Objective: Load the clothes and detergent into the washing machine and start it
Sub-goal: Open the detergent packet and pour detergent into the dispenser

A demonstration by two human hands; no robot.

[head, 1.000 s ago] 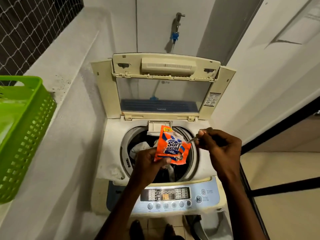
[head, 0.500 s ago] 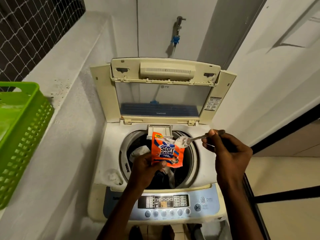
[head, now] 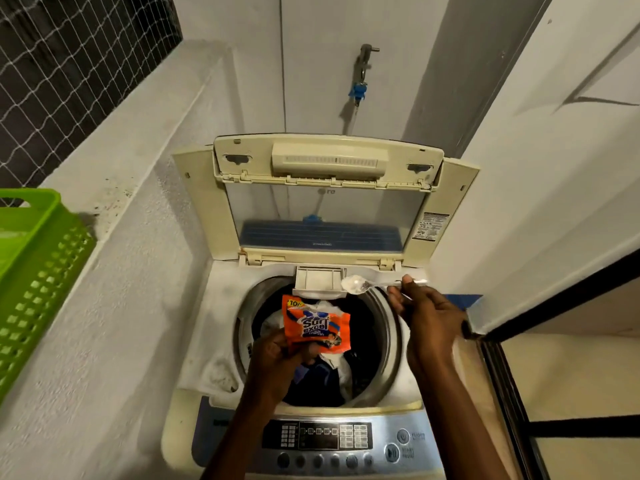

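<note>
A top-loading washing machine (head: pixel 221 306) stands with its lid (head: pixel 325 209) raised. Dark and white clothes (head: pixel 322 375) lie in the drum. My left hand (head: pixel 280 355) grips an orange detergent sachet (head: pixel 315 323) over the drum opening. My right hand (head: pixel 426 317) holds a clear plastic spoon (head: pixel 360 285) heaped with white powder. The spoon's bowl hovers at the right edge of the pulled-out detergent drawer (head: pixel 320 280) at the drum's back rim. The control panel (head: pixel 332 438) with its start button (head: pixel 392 452) is at the front.
A green plastic laundry basket (head: pixel 38 271) sits on the ledge at the left. A tap with a blue fitting (head: pixel 360 84) hangs on the wall behind the machine. A door frame (head: pixel 502 375) stands close at the right. Netting (head: pixel 69 64) covers the upper left opening.
The spoon came out of the sachet loaded with powder and moved up and right to the detergent drawer. The sachet stayed in my left hand over the drum.
</note>
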